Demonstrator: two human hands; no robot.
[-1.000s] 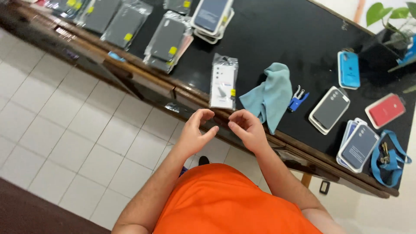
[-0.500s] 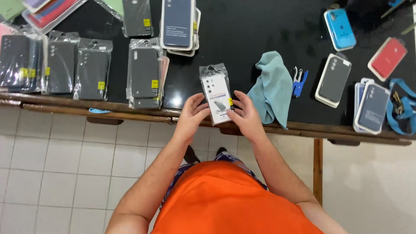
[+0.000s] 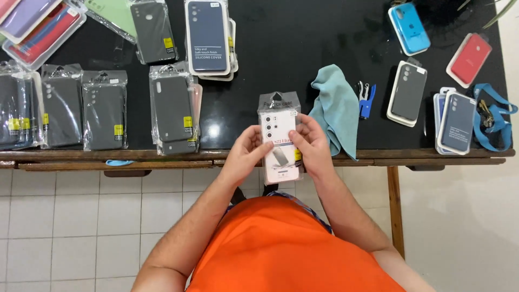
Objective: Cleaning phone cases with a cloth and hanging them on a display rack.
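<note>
Along the table's left end we saw a fan of flat packs, lilac and red (image 3: 40,24), and below them a row of dark phone cases in clear bags (image 3: 81,108), each with a small yellow sticker at its lower corner. Further right lay another bagged dark case (image 3: 173,108), and above it a navy case in a white-edged box (image 3: 208,35). At the black table's (image 3: 303,43) front edge our left hand (image 3: 246,154) and right hand (image 3: 308,146) were both closed on a clear packet with a pale case (image 3: 279,138), fingers on its face, thumbs on the sides, the packet hovering half over the edge. We judged the slick plastic could slip from so light a pinch and drop to the tiled floor (image 3: 81,216), since nothing lay beneath its lower half. Right of our hands lay a teal cloth (image 3: 338,105), a small blue clip tool (image 3: 366,100), a dark case in a white tray (image 3: 408,92), a bright blue case (image 3: 409,28), a red case (image 3: 469,52), a stack of navy cases (image 3: 457,121) and a blue lanyard (image 3: 497,121).
</note>
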